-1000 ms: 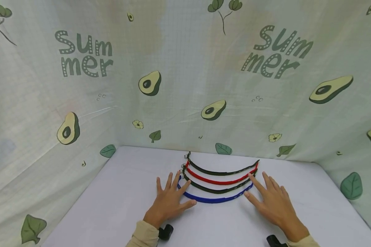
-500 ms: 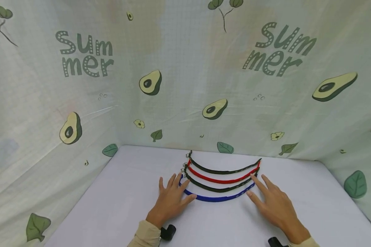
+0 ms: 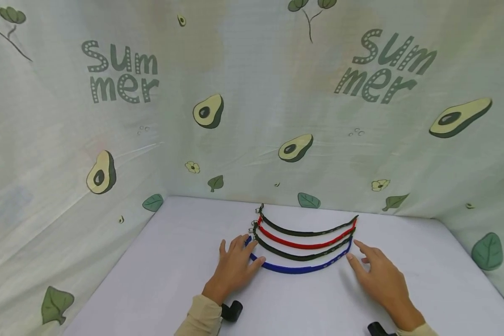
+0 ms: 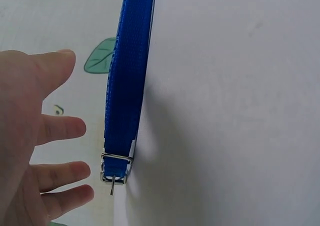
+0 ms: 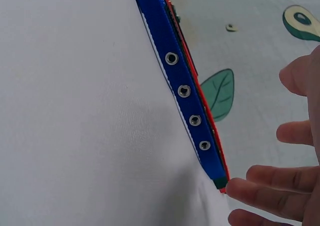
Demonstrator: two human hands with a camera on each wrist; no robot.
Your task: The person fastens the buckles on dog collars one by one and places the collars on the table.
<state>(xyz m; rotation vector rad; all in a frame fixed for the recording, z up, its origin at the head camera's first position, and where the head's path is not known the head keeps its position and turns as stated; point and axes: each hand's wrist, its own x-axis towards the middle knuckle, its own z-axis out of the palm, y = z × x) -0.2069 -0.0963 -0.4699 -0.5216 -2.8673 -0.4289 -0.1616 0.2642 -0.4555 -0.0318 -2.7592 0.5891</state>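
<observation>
Several pet collars lie as nested curves on the white table. The blue collar (image 3: 294,269) is nearest, followed by a dark green collar (image 3: 296,256), a red collar (image 3: 299,245) and a farther dark collar (image 3: 300,233). My left hand (image 3: 232,267) has its fingers spread by the blue collar's left end, overlapping it in the head view. The left wrist view shows that end's metal buckle (image 4: 116,168) beyond the fingertips. My right hand (image 3: 380,277), thumb and fingers extended and apart, is beside the right ends. Metal eyelets (image 5: 184,91) line the blue strap in the right wrist view.
A printed cloth (image 3: 252,116) with avocados and leaves hangs behind and beside the table (image 3: 185,261). Black wrist-camera pieces show by the left sleeve (image 3: 233,311) and the right sleeve (image 3: 417,330).
My right hand has drawn back to the right, off the collars. The blue collar's right end sits farther out, close to the other tips. My left hand keeps nearly the same place; the view shifts slightly.
</observation>
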